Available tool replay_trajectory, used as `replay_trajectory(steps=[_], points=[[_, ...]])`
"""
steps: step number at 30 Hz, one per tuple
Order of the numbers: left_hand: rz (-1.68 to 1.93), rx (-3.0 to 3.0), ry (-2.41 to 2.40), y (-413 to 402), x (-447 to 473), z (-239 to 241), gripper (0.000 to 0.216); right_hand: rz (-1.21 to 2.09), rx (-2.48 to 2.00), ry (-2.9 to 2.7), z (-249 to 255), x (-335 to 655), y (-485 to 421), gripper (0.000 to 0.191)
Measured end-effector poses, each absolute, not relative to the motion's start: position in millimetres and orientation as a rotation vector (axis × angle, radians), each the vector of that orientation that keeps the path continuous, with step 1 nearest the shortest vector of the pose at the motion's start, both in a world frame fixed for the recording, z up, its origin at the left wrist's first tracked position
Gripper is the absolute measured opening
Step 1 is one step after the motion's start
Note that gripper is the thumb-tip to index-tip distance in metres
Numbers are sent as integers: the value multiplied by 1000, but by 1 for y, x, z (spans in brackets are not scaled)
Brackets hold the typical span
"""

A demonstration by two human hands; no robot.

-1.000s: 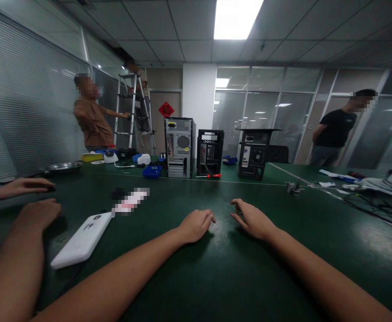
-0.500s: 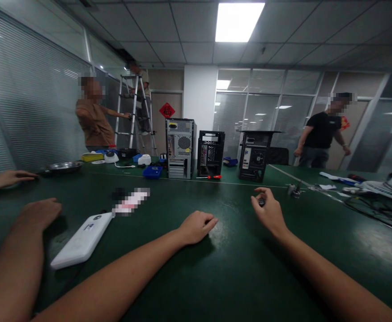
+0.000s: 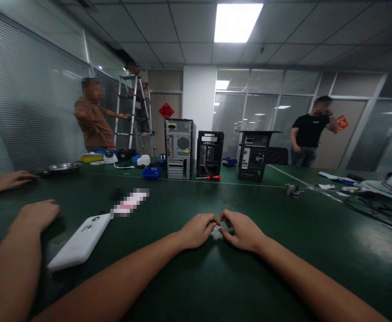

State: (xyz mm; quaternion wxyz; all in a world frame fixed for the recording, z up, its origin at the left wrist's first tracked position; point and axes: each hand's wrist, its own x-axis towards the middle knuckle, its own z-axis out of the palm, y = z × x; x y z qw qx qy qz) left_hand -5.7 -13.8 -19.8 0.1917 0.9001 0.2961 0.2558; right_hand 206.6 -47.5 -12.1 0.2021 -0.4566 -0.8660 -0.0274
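Note:
My left hand [image 3: 199,230] rests low over the green table [image 3: 169,286], with thumb and fingers brought together. Whatever it may hold is hidden or too small to name. Facing it, my right hand [image 3: 245,230] curls its fingers around a small black piece [image 3: 230,230], mostly covered and in shadow. The fingertips of both hands nearly meet. Left of my forearm lies a white, flat, slab-like device [image 3: 82,241] with a dark round spot at one end.
Another person's hands [image 3: 36,215] rest at the left. Three computer cases [image 3: 180,150] stand across the table, near a red screwdriver [image 3: 212,177] and a blue tray [image 3: 151,173]. Metal parts [image 3: 294,191] and cables [image 3: 373,214] lie right. Behind, people stand near a ladder [image 3: 134,107].
My right hand has moved left and slightly down with the small black piece, up to my left hand. My left hand has barely moved. The person in black at the back has shifted left.

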Motion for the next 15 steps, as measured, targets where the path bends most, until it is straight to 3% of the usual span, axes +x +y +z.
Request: replay_trajectory(steps=[15], points=[[714,2592,887,-5,-6,-22,40,-438,-1181,-2502,-13,201,-44,23]])
